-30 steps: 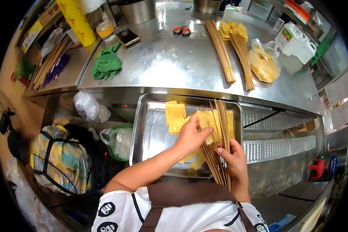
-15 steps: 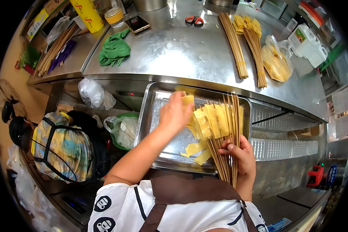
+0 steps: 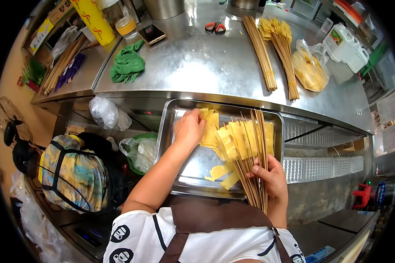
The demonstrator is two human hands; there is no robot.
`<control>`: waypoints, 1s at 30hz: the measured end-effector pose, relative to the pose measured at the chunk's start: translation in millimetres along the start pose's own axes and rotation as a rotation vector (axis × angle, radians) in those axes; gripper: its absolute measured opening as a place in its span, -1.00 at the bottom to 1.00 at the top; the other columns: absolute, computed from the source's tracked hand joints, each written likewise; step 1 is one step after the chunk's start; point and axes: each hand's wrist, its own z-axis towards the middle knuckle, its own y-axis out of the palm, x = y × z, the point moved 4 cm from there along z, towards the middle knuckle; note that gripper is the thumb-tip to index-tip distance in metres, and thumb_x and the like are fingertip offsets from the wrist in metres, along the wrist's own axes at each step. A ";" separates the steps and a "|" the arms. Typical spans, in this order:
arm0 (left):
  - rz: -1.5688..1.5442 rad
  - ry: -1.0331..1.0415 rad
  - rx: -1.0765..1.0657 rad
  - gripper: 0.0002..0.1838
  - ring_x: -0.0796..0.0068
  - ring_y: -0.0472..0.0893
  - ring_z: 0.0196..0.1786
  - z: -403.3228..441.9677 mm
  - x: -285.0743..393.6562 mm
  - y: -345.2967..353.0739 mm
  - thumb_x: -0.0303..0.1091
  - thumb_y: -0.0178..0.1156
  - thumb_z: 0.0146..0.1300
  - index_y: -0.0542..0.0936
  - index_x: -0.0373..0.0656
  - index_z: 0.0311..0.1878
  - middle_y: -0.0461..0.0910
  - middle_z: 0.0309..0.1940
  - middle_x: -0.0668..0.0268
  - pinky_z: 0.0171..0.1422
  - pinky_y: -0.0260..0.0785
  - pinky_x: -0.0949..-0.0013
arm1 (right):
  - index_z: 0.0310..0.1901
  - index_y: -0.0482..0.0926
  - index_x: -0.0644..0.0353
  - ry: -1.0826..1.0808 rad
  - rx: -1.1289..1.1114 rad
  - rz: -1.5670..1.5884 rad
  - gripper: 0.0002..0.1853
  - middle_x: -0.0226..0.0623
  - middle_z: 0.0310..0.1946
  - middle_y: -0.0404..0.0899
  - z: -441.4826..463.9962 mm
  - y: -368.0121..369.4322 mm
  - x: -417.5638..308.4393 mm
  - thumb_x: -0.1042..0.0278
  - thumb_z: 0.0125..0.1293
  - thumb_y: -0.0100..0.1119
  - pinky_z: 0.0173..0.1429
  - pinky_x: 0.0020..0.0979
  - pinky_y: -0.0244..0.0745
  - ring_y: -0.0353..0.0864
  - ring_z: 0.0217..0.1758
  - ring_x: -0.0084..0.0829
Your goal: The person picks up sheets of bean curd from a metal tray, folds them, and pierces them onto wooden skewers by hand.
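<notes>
My right hand (image 3: 271,177) is closed around a bundle of thin bamboo skewers (image 3: 260,193) over the tray's right side. Several carry flat yellow sheets (image 3: 237,139), which look like tofu skin, near their upper ends; other skewers stick up bare. At the tray's upper left, my left hand (image 3: 189,128) has its fingers bent against the edge of a pile of loose yellow sheets (image 3: 211,125). Its fingertips are partly hidden, but they appear to pinch a sheet. Below the pile lie loose yellow pieces (image 3: 219,171) in the metal tray (image 3: 169,186).
On the steel counter (image 3: 184,57) lie a green cloth (image 3: 127,63), a phone (image 3: 152,34), scissors (image 3: 215,28), bare skewers (image 3: 260,52), loaded skewers (image 3: 286,61) and a yellow-filled bag (image 3: 310,68). A backpack-like patterned bundle (image 3: 74,175) and plastic bags (image 3: 107,113) sit at the left.
My left hand has moved left and slightly down, from above the sheets to the pile's left edge. The pile now shows more fully. My right hand keeps hold of the skewers.
</notes>
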 end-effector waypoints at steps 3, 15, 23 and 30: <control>-0.131 0.004 0.089 -0.83 0.25 0.59 -0.35 -1.2 3.5 -13.8 -0.29 0.21 0.12 0.50 -0.17 -0.34 0.59 -0.42 0.17 -0.27 0.39 0.25 | -0.25 0.44 0.26 -0.007 0.010 -0.010 -0.84 -0.39 -0.45 0.51 -0.3 -0.5 0.2 0.59 0.14 0.19 -0.27 -0.53 0.49 0.57 -0.43 -0.54; -1.406 -0.263 -0.251 -0.78 0.51 0.62 -0.28 0.0 32.8 -12.6 -0.50 0.07 0.27 0.39 -0.26 -0.03 0.61 -0.27 0.28 -0.16 0.52 0.43 | -0.28 0.41 0.26 0.003 -0.026 -0.013 -0.76 -0.27 -0.55 0.54 -1.4 7.9 -2.7 0.67 0.03 0.24 -0.37 -0.51 0.48 0.54 -0.53 -0.49; -1.454 0.004 -0.212 -0.73 0.56 0.58 -0.17 3.7 52.2 -21.3 -0.65 0.08 0.19 0.41 -0.32 -0.02 0.59 -0.18 0.25 -0.07 0.47 0.48 | -0.28 0.39 0.26 0.039 -0.004 -0.016 -0.75 -0.29 -0.55 0.51 -1.4 9.7 -1.7 0.70 0.03 0.21 -0.40 -0.53 0.46 0.53 -0.54 -0.49; -1.444 0.089 -0.157 -0.73 0.56 0.57 -0.10 -2.9 61.4 -27.0 -0.65 0.07 0.20 0.39 -0.34 -0.01 0.58 -0.14 0.22 -0.04 0.44 0.51 | -0.29 0.38 0.27 0.038 -0.026 -0.015 -0.75 -0.32 -0.52 0.50 -0.1 8.6 -1.1 0.67 0.05 0.25 -0.38 -0.52 0.47 0.52 -0.52 -0.53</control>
